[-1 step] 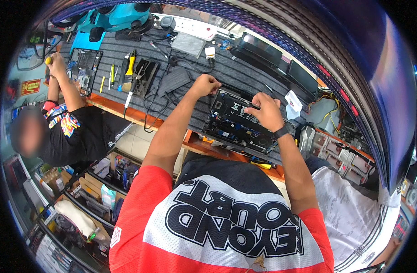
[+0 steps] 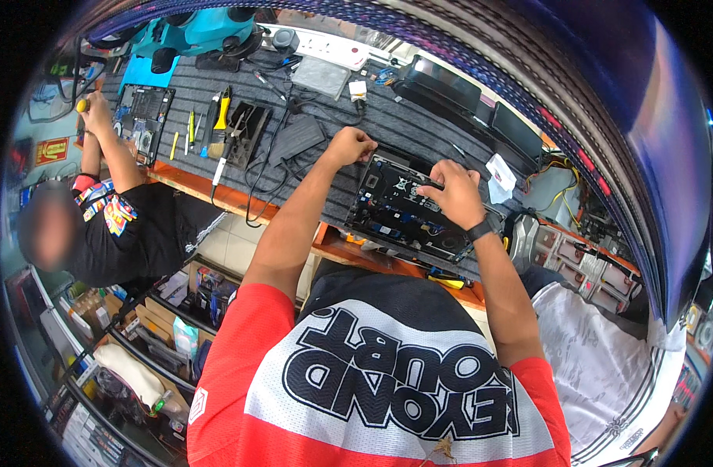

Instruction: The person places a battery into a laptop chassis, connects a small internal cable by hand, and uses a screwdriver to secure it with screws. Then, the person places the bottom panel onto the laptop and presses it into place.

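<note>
An opened-up laptop [image 2: 415, 226] lies on the bench in front of me, its black battery [image 2: 399, 191], circuit boards and a round fan exposed. At its far left corner, my left hand [image 2: 352, 148] is closed, the fingertips pinching the edge. My right hand [image 2: 455, 191] is over the far right part of the battery, with fingers curled and thumb pressed toward them. Anything between those fingers is too small or hidden to make out. A dark wristband [image 2: 479, 228] circles my right wrist.
To the left, another person [image 2: 115, 210] holds a yellow-handled tool [image 2: 83, 105] beside a second opened laptop [image 2: 142, 117]. A black adapter [image 2: 303, 138] with cables, a brush [image 2: 218, 144] and a white power strip [image 2: 325, 47] lie on the striped mat. White crumpled paper [image 2: 500, 179] sits right of the laptop.
</note>
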Tool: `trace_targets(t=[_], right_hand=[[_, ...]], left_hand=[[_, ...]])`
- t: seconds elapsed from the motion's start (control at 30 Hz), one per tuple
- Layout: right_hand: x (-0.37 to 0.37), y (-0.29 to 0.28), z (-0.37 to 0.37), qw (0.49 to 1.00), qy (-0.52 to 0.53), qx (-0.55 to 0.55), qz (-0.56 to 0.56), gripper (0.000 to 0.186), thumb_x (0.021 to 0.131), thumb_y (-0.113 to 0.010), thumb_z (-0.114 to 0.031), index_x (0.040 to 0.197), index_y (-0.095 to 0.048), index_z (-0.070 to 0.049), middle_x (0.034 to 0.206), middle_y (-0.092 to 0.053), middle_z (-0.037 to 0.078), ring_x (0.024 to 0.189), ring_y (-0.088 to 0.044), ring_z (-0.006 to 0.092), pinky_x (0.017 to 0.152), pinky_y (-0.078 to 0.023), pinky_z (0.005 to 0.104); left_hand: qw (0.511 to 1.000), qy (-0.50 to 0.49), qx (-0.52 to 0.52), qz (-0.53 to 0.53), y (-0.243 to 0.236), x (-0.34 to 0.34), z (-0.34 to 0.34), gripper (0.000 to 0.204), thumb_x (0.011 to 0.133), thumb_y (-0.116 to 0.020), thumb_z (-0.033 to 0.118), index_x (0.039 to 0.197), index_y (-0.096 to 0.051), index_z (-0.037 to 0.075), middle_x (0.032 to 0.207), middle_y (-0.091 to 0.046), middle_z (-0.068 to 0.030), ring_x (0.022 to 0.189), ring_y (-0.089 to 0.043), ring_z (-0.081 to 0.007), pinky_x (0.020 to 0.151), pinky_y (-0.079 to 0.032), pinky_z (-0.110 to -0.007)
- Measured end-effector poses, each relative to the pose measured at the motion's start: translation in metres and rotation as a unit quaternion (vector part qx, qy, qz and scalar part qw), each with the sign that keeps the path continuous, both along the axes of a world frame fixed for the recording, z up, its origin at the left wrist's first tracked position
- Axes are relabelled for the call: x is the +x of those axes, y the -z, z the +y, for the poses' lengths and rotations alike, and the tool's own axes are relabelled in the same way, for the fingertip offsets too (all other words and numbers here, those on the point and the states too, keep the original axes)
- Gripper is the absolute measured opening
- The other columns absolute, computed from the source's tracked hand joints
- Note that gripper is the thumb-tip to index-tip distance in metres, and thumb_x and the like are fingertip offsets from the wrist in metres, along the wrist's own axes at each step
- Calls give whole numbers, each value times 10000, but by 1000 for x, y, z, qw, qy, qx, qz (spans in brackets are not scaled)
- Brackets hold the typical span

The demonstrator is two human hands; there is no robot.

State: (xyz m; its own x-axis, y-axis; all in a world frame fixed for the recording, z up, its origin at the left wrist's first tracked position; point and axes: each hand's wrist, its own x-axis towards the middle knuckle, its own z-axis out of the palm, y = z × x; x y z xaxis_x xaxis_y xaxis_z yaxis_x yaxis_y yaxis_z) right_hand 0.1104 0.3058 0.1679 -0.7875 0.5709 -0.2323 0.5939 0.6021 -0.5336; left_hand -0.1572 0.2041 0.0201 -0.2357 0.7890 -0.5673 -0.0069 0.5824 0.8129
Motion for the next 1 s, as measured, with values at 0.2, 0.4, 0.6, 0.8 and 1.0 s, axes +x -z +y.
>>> trace_targets(t=[0.2, 0.4, 0.6, 0.8, 1.0], right_hand=[[10, -33, -36, 995, -10, 80, 50, 343, 822, -838, -336, 928, -613, -99, 879, -604, 29, 873, -588, 249, 851, -318, 412], [25, -54, -72, 990, -19, 126, 62, 269, 875, -770, -300, 974, -617, -102, 941, -599, 27, 944, -578, 257, 876, -333, 457], [40, -61, -106, 986, -19, 139, 89, 261, 846, -793, -238, 977, -609, -109, 936, -597, 28, 921, -579, 250, 859, -347, 452], [55, -66, -134, 982, -41, 146, 113, 251, 829, -810, -199, 958, -612, -116, 947, -614, 23, 915, -595, 231, 855, -367, 453], [65, -61, -153, 979, -60, 162, 109, 249, 817, -817, -208, 949, -623, -123, 954, -608, 22, 921, -594, 215, 870, -382, 436]], left_hand=[[999, -33, -1, 9, 7, 5, 2, 190, 934, -770, 145, 896, -766, -41, 683, -705, -61, 595, -667, -124, 551, -527, -288], [999, -39, 5, 6, 14, 4, 3, 198, 914, -781, 149, 856, -766, -39, 681, -711, -72, 578, -666, -125, 550, -535, -292], [999, -34, 1, 12, 8, 4, 5, 202, 910, -782, 143, 864, -757, -53, 706, -720, -86, 593, -683, -139, 543, -542, -292], [999, -14, -29, 11, 7, 0, 8, 242, 944, -772, 192, 954, -753, -49, 773, -724, -75, 655, -693, -135, 613, -572, -276], [999, -23, -40, 6, 10, -1, 9, 239, 935, -779, 195, 938, -757, -43, 763, -728, -80, 648, -700, -139, 610, -583, -275]])
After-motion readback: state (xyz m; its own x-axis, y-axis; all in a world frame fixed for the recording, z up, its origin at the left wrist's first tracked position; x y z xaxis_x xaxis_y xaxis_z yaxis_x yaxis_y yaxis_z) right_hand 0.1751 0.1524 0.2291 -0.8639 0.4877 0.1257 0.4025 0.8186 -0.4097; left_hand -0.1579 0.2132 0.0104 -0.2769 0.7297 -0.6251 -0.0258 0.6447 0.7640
